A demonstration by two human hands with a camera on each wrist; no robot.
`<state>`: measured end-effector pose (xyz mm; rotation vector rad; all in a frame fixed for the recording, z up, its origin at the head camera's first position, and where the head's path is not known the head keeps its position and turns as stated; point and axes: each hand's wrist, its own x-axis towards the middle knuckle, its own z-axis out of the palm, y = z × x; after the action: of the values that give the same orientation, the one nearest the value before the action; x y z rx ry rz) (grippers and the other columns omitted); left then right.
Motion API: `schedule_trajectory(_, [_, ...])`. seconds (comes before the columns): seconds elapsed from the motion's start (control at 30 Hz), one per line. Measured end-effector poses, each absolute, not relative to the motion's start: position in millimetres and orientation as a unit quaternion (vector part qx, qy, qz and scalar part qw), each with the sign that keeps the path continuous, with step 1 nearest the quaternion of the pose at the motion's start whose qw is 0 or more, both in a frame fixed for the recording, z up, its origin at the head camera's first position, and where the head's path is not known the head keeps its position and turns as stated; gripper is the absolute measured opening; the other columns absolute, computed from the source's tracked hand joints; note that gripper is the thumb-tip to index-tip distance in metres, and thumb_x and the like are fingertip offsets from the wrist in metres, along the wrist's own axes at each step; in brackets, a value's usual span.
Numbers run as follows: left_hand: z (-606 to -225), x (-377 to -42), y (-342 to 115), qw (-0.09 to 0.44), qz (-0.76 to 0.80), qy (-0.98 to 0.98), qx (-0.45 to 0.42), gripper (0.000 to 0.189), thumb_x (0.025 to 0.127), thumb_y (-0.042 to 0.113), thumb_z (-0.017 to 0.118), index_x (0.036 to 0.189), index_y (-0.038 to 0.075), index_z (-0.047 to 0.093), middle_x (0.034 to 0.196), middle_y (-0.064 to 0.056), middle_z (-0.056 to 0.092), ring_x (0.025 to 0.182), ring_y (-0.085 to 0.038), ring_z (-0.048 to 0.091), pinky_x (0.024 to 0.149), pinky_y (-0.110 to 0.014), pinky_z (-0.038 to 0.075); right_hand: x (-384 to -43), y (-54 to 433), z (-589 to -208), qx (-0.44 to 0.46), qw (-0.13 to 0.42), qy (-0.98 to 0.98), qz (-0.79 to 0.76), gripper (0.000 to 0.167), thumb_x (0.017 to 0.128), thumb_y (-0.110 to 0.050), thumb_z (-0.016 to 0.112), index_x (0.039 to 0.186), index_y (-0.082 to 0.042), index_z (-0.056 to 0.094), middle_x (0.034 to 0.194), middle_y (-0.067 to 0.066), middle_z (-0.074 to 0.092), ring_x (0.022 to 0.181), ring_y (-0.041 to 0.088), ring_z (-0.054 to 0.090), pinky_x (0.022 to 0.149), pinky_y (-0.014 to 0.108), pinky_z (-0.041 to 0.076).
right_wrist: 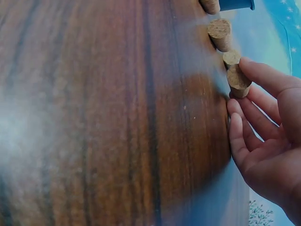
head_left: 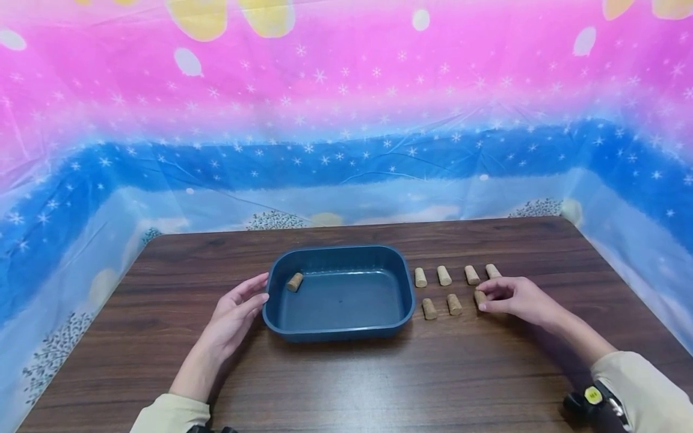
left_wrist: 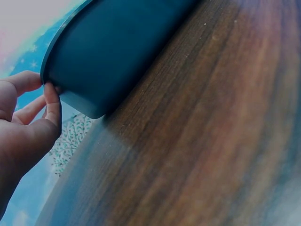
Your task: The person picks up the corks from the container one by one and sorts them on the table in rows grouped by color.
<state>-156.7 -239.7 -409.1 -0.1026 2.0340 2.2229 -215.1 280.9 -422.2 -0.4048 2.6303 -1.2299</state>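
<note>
A dark blue plastic basin (head_left: pixel 346 329) stands on the table, with one cork stopper (head_left: pixel 295 282) lying inside near its left end. Against the basin's left wall rest the fingertips of my left hand (head_left: pixel 231 313); the left wrist view shows them on the outside of the rim (left_wrist: pixel 45 61). To the basin's right, tapered cork stoppers stand in two rows. My right hand (head_left: pixel 517 300) pinches the rightmost cork stopper (head_left: pixel 479 299) of the near row between thumb and fingers. In the right wrist view, that held cork (right_wrist: pixel 238 81) appears beside another cork (right_wrist: pixel 219 33).
Two more corks, a left one (head_left: pixel 429 309) and a middle one (head_left: pixel 454 305), share the near row. The far row holds several, among them a cork (head_left: pixel 420 277) close to the basin. Behind the brown wooden table (head_left: pixel 346 379) hangs a patterned cloth (head_left: pixel 346 144).
</note>
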Motion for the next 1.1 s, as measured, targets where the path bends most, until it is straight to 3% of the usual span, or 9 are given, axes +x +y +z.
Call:
schedule_trajectory(0.53, [-409.6, -157.6, -238.6, 0.057, 0.747, 0.662, -0.031, 0.055, 0.098, 0.007, 0.055, 0.147, -0.004, 0.033, 0.140, -0.016, 0.038, 0.113, -0.007, 0.052, 0.095, -0.019, 0.043, -212.1, 283.9, -427.6, -0.150, 0.095, 0.891, -0.418, 0.042, 0.082, -0.021, 0.078, 0.116, 0.000, 0.065, 0.099, 0.007, 0.063, 0.087, 0.015, 0.057, 0.070, 0.027, 0.049])
schedule_trajectory(1.1, [-411.3, -157.5, -240.6, 0.058, 0.741, 0.668, -0.023, 0.056, 0.097, 0.013, 0.059, 0.146, -0.003, 0.035, 0.138, -0.011, 0.042, 0.117, -0.010, 0.049, 0.095, -0.019, 0.043, -212.8, 281.7, -431.1, -0.165, 0.074, 0.895, -0.408, 0.043, 0.080, -0.017, 0.080, 0.116, 0.002, 0.064, 0.098, 0.007, 0.063, 0.087, 0.014, 0.056, 0.070, 0.026, 0.048])
